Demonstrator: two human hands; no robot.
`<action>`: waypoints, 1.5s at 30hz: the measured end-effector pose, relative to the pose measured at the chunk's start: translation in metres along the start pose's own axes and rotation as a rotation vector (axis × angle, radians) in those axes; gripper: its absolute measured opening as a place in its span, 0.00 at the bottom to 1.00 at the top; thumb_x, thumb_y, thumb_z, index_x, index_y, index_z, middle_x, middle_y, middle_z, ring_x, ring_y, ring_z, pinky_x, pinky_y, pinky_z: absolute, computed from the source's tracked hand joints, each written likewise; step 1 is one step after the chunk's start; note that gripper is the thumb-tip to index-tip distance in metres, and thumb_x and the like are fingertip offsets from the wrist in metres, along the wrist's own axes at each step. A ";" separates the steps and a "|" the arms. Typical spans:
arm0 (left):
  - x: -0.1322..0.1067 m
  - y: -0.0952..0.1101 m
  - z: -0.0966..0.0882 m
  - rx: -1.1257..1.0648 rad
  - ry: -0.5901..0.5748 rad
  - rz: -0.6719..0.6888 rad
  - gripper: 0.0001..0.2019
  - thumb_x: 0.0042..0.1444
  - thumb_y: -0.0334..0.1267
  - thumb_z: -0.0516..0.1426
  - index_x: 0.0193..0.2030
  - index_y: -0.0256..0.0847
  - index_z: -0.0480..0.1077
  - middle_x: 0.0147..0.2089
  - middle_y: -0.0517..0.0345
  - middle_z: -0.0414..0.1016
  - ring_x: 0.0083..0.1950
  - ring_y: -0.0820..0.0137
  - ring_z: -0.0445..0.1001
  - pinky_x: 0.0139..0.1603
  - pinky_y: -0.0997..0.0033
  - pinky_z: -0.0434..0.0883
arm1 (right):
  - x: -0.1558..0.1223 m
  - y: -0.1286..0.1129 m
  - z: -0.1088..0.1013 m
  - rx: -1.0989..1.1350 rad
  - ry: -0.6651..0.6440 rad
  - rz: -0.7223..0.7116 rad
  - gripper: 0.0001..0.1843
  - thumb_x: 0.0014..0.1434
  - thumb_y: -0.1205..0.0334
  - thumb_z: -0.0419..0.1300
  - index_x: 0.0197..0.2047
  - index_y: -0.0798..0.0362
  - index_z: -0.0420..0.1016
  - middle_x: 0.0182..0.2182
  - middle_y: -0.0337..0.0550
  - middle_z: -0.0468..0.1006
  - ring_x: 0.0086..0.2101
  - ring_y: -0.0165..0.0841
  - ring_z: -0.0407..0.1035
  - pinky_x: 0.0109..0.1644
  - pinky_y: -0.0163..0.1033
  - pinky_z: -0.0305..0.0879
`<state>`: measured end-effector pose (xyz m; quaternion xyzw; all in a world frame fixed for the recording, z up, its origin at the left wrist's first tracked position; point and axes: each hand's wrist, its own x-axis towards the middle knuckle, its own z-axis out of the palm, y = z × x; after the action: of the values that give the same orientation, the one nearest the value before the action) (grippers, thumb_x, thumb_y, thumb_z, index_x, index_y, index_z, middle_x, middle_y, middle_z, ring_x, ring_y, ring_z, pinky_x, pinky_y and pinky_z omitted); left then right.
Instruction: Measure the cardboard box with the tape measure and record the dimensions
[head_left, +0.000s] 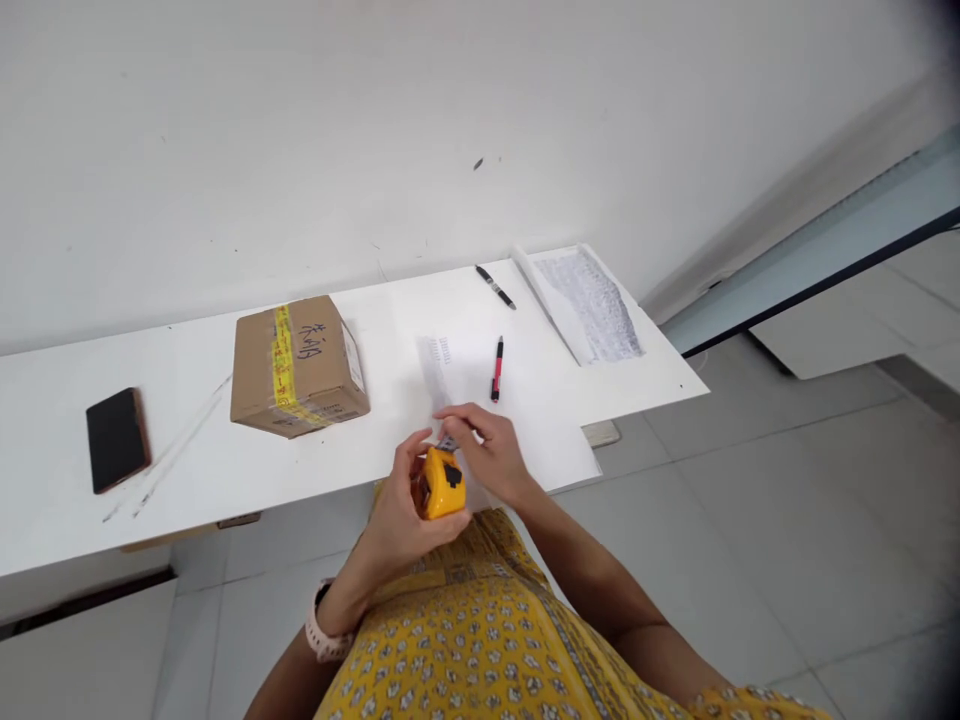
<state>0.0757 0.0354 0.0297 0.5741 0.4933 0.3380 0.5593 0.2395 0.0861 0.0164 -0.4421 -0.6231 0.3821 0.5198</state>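
Note:
A yellow tape measure (444, 488) with a black button sits in my left hand (401, 515), whose fingers and thumb wrap round its case. At the top of the case, my right hand (491, 455) pinches the end of the tape's blade (448, 443); only a short bit of the blade shows. Both hands are close together over the table's front edge. Just beyond them lies a sheet of white paper (536, 440) with some writing on it, and a red and black pen (497, 370) rests on that sheet.
On the white table (405, 300), a taped cardboard box (296, 365) stands to the left, with a dark phone (118, 440) farther left. A black pen (495, 287) lies at the back, near a scribbled sheet (592, 305) on the right. A wall rises behind the table.

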 end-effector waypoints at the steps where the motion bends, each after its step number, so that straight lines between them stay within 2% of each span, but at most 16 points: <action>1: 0.006 -0.001 -0.001 0.020 0.020 0.036 0.42 0.47 0.36 0.66 0.67 0.50 0.52 0.57 0.50 0.65 0.52 0.63 0.72 0.49 0.65 0.73 | -0.001 0.003 0.001 -0.077 -0.027 -0.039 0.15 0.68 0.51 0.53 0.45 0.47 0.78 0.36 0.42 0.82 0.35 0.34 0.75 0.38 0.40 0.70; 4: 0.024 -0.006 -0.009 0.161 0.140 0.129 0.40 0.49 0.37 0.66 0.66 0.49 0.52 0.54 0.51 0.67 0.51 0.63 0.73 0.45 0.65 0.74 | 0.013 0.016 -0.013 -0.345 0.044 -0.005 0.17 0.69 0.49 0.50 0.46 0.48 0.77 0.37 0.45 0.82 0.35 0.35 0.75 0.37 0.39 0.67; 7: 0.046 -0.014 -0.019 0.441 0.274 0.194 0.39 0.49 0.36 0.66 0.66 0.46 0.53 0.54 0.50 0.68 0.49 0.61 0.74 0.45 0.61 0.75 | 0.044 0.039 -0.042 -0.688 0.180 0.239 0.19 0.69 0.46 0.49 0.45 0.51 0.73 0.28 0.44 0.79 0.30 0.37 0.73 0.37 0.41 0.63; 10: 0.070 -0.024 -0.023 0.756 0.315 0.234 0.38 0.49 0.32 0.65 0.66 0.41 0.54 0.55 0.44 0.68 0.54 0.54 0.73 0.50 0.53 0.75 | 0.073 0.066 -0.060 -0.934 0.116 0.410 0.22 0.66 0.44 0.55 0.50 0.55 0.68 0.31 0.50 0.80 0.33 0.44 0.74 0.38 0.44 0.62; 13: 0.090 -0.035 -0.025 0.964 0.303 0.229 0.34 0.52 0.29 0.63 0.65 0.36 0.57 0.58 0.37 0.67 0.60 0.47 0.70 0.52 0.47 0.75 | 0.086 0.085 -0.063 -0.993 -0.020 0.409 0.17 0.65 0.55 0.58 0.53 0.56 0.68 0.35 0.55 0.80 0.37 0.48 0.75 0.40 0.45 0.63; 15: 0.100 -0.041 -0.027 1.033 0.300 0.230 0.30 0.54 0.28 0.61 0.64 0.33 0.59 0.59 0.33 0.66 0.62 0.44 0.68 0.55 0.44 0.73 | 0.087 0.091 -0.062 -0.903 -0.045 0.374 0.14 0.64 0.65 0.55 0.53 0.55 0.70 0.34 0.52 0.81 0.37 0.47 0.75 0.42 0.47 0.64; 17: 0.107 -0.044 -0.030 1.066 0.316 0.282 0.28 0.54 0.28 0.60 0.62 0.31 0.60 0.63 0.28 0.63 0.66 0.42 0.64 0.61 0.40 0.68 | 0.086 0.090 -0.064 -0.627 -0.009 0.348 0.15 0.64 0.67 0.53 0.52 0.54 0.73 0.30 0.48 0.80 0.35 0.44 0.76 0.44 0.48 0.66; 20: 0.114 -0.042 -0.026 1.058 0.321 0.438 0.25 0.61 0.33 0.56 0.64 0.31 0.59 0.70 0.27 0.55 0.74 0.44 0.53 0.68 0.40 0.60 | 0.087 0.081 -0.068 0.009 0.029 0.299 0.15 0.64 0.59 0.54 0.51 0.51 0.75 0.34 0.46 0.83 0.39 0.40 0.78 0.48 0.48 0.70; 23: 0.120 -0.035 -0.010 1.070 0.161 0.547 0.22 0.67 0.39 0.51 0.65 0.34 0.59 0.73 0.35 0.57 0.76 0.53 0.50 0.73 0.44 0.54 | 0.091 0.070 -0.064 0.363 0.017 0.232 0.19 0.59 0.51 0.63 0.52 0.48 0.75 0.43 0.45 0.83 0.46 0.40 0.77 0.53 0.48 0.71; 26: 0.126 -0.033 0.008 1.202 -0.036 0.480 0.28 0.65 0.47 0.53 0.66 0.30 0.60 0.72 0.33 0.58 0.76 0.49 0.49 0.75 0.43 0.46 | 0.097 0.069 -0.047 0.352 0.096 0.207 0.21 0.53 0.46 0.69 0.46 0.49 0.75 0.36 0.42 0.83 0.40 0.37 0.78 0.49 0.46 0.72; 30: 0.130 -0.037 0.015 1.377 -0.185 0.337 0.48 0.55 0.61 0.60 0.70 0.22 0.55 0.73 0.24 0.51 0.76 0.39 0.47 0.74 0.39 0.39 | 0.101 0.082 -0.021 0.200 0.209 0.254 0.23 0.60 0.38 0.58 0.30 0.50 0.71 0.17 0.33 0.67 0.22 0.29 0.66 0.35 0.39 0.68; 32: 0.131 -0.037 0.012 1.418 -0.251 0.304 0.56 0.48 0.66 0.63 0.71 0.21 0.53 0.75 0.23 0.47 0.75 0.36 0.45 0.73 0.38 0.36 | 0.101 0.089 -0.014 0.173 0.188 0.265 0.24 0.63 0.36 0.54 0.32 0.50 0.72 0.17 0.32 0.65 0.22 0.29 0.64 0.34 0.38 0.66; 35: 0.132 -0.033 0.009 1.423 -0.324 0.256 0.63 0.41 0.67 0.66 0.73 0.24 0.50 0.76 0.23 0.42 0.76 0.34 0.41 0.73 0.36 0.34 | 0.097 0.098 -0.011 0.174 0.130 0.232 0.24 0.64 0.37 0.53 0.42 0.49 0.73 0.27 0.38 0.75 0.31 0.31 0.71 0.42 0.39 0.68; 37: 0.133 -0.031 0.008 1.407 -0.357 0.240 0.66 0.37 0.67 0.68 0.74 0.25 0.48 0.76 0.23 0.40 0.76 0.33 0.39 0.72 0.35 0.33 | 0.095 0.102 -0.013 0.129 0.117 0.209 0.21 0.63 0.39 0.56 0.40 0.50 0.73 0.31 0.39 0.77 0.35 0.32 0.71 0.45 0.40 0.67; 41: 0.134 -0.032 0.007 1.364 -0.388 0.238 0.70 0.31 0.64 0.71 0.74 0.25 0.46 0.76 0.21 0.38 0.75 0.30 0.36 0.71 0.34 0.31 | 0.092 0.104 -0.013 -0.019 0.115 0.219 0.20 0.61 0.44 0.59 0.27 0.50 0.66 0.24 0.35 0.69 0.30 0.30 0.65 0.39 0.39 0.64; 45: 0.134 -0.032 0.007 1.330 -0.386 0.249 0.70 0.31 0.64 0.71 0.74 0.26 0.46 0.76 0.22 0.38 0.75 0.30 0.35 0.71 0.34 0.29 | 0.092 0.101 -0.011 -0.017 0.111 0.279 0.13 0.58 0.49 0.62 0.35 0.49 0.66 0.23 0.31 0.67 0.26 0.29 0.63 0.35 0.37 0.63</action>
<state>0.1142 0.1558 -0.0243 0.8962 0.4181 -0.0817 0.1243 0.2592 0.2057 -0.0483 -0.5493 -0.5290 0.4204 0.4916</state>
